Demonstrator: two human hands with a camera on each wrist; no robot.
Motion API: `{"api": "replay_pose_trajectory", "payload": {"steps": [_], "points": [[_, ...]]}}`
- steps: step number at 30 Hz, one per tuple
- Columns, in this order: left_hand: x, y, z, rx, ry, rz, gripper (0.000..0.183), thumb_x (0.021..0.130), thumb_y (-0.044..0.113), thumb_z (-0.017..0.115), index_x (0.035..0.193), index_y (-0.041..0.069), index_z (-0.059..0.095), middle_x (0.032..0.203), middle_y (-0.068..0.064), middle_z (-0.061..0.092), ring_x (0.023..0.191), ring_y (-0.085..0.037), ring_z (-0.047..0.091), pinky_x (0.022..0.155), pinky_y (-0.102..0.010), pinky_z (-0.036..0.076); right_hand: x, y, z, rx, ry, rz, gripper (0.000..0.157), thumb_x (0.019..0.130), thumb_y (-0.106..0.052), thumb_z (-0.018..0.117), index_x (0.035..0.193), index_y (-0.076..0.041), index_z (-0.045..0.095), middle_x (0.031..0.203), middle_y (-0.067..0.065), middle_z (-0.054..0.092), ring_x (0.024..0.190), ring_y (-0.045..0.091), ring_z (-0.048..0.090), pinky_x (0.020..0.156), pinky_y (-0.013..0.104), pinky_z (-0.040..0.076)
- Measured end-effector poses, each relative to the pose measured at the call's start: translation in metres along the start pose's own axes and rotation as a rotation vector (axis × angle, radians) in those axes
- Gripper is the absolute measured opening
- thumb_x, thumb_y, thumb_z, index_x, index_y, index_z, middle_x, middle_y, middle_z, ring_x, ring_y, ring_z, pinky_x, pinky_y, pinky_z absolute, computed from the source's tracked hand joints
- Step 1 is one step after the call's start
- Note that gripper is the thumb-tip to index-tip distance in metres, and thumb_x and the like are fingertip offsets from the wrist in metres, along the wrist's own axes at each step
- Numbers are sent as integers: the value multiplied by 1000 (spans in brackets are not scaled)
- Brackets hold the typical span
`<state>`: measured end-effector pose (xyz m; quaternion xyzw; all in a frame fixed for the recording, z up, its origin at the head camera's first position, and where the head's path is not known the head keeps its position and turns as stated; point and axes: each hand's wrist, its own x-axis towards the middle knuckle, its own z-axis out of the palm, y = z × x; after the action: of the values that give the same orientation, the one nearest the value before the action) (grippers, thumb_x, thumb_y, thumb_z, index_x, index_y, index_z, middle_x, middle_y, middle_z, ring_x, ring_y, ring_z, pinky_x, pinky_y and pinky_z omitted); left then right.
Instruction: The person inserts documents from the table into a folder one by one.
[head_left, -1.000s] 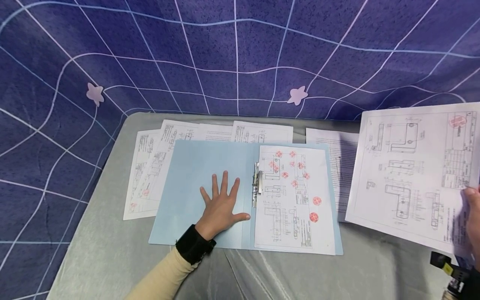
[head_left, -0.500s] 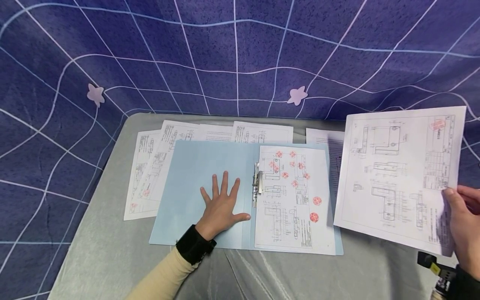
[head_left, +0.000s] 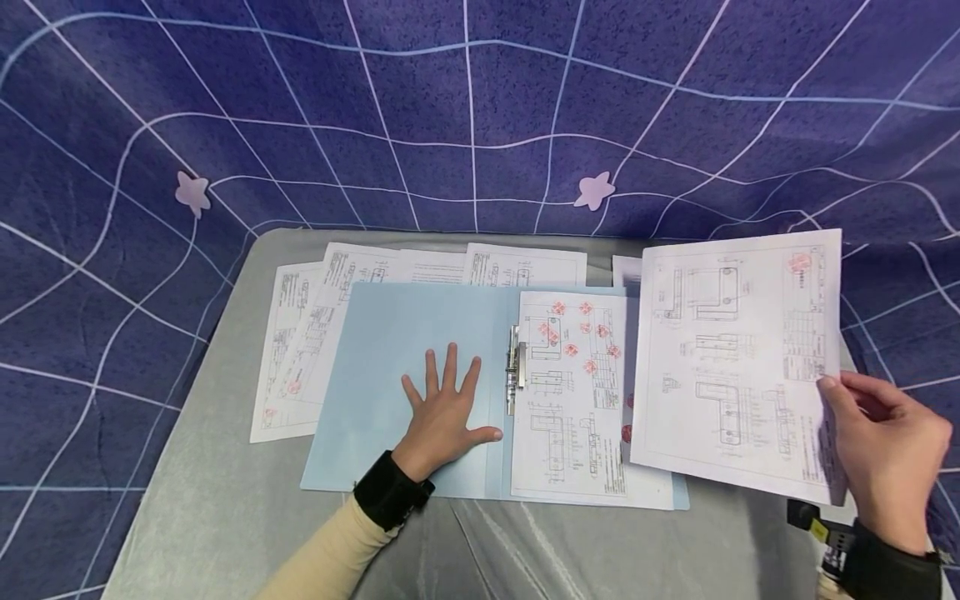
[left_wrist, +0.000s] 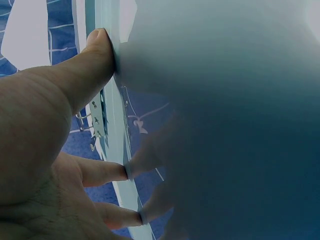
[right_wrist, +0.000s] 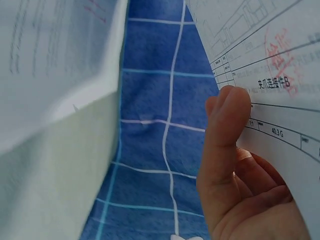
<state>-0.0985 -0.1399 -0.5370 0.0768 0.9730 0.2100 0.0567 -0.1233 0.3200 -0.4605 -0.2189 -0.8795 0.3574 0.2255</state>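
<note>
A light blue folder [head_left: 420, 325] lies spread on the table, with a metal clip [head_left: 515, 371] along its spine. On its right side sits a drawing sheet [head_left: 555, 458] marked with several red stamps. My left hand [head_left: 438, 425] presses flat on the folder's bare left cover, fingers spread; the left wrist view shows its thumb and fingertips against the glossy cover [left_wrist: 130, 200]. My right hand [head_left: 885, 433] pinches a paper drawing [head_left: 735, 333] by its right edge, thumb in front. That paper is held raised and overlaps the folder's right edge. In the right wrist view, the paper's printed table and red stamp [right_wrist: 280, 50] show.
Several printed sheets [head_left: 288, 358] stick out from under the folder's left and upper sides. Another sheet [head_left: 627, 271] shows at the upper right, mostly hidden behind the held paper. A grey cloth [head_left: 202, 492] covers the table, and a blue gridded curtain [head_left: 420, 100] hangs behind.
My right hand has carried the paper drawing leftward from the right side, so it now covers part of the folder's right edge and some red stamps. The left hand stays in place.
</note>
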Motion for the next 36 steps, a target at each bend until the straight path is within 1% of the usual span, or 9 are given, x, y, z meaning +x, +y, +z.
{"api": "replay_pose_trajectory", "payload": {"steps": [9, 17, 18, 20, 23, 25, 26, 28, 36], "points": [[-1, 0, 0, -10, 3, -2, 111, 76, 55, 87, 160, 4, 35, 168, -29, 7, 150, -58, -4, 102, -88, 1, -17, -4, 26, 28, -95, 46, 29, 93, -20, 77, 111, 3, 77, 66, -36, 52, 55, -7, 52, 49, 11, 38], [-2, 0, 0, -16, 10, 8, 111, 75, 54, 88, 159, 3, 36, 167, -30, 8, 149, -60, -2, 101, -89, 2, -33, -9, 47, 38, -150, -14, 25, 92, -20, 79, 107, -1, 80, 68, -33, 54, 57, -8, 54, 51, 10, 40], [-2, 0, 1, -17, 10, 7, 111, 75, 54, 88, 159, 3, 36, 167, -31, 8, 149, -60, -2, 101, -89, 2, -35, -10, 49, 39, -159, -16, 24, 92, -20, 78, 107, -1, 80, 69, -31, 56, 57, -8, 54, 52, 10, 40], [-2, 0, 1, -16, 14, 9, 110, 75, 53, 88, 158, 2, 37, 167, -31, 10, 149, -61, -1, 100, -89, 3, -38, -12, 52, 37, -166, -27, 23, 92, -19, 79, 106, -1, 80, 72, -22, 62, 58, -8, 55, 53, 10, 41], [-2, 1, 0, -14, 14, 8, 110, 75, 53, 88, 158, 2, 37, 167, -31, 10, 149, -61, -1, 100, -89, 3, -43, -14, 57, 27, -188, -41, 23, 93, -19, 78, 106, -1, 80, 81, -1, 72, 60, -7, 55, 54, 10, 41], [-2, 1, -1, -14, 16, 10, 110, 75, 53, 88, 158, 2, 37, 167, -31, 10, 149, -61, -1, 100, -89, 3, -46, -15, 60, 22, -205, -47, 24, 93, -19, 78, 107, 0, 80, 88, 12, 75, 61, -6, 55, 55, 10, 41], [-2, 1, -1, -14, 14, 9, 110, 76, 53, 88, 158, 2, 37, 167, -31, 10, 149, -61, -1, 100, -89, 3, -48, -15, 62, 17, -216, -49, 24, 93, -19, 77, 107, 0, 79, 91, 15, 75, 62, -6, 55, 55, 10, 41], [-2, 2, -2, -14, 10, 8, 110, 76, 53, 88, 158, 2, 37, 167, -31, 10, 149, -60, -2, 101, -89, 3, -51, -16, 65, 9, -237, -53, 24, 94, -20, 76, 108, 0, 79, 94, 18, 76, 63, -7, 55, 56, 9, 41], [-1, 1, -2, -9, 12, 23, 109, 77, 53, 87, 158, 1, 37, 166, -32, 11, 149, -61, 0, 99, -90, 4, -64, -20, 77, 6, -271, -81, 22, 95, -17, 76, 107, 0, 79, 95, 19, 77, 67, -16, 53, 60, 5, 42]]}}
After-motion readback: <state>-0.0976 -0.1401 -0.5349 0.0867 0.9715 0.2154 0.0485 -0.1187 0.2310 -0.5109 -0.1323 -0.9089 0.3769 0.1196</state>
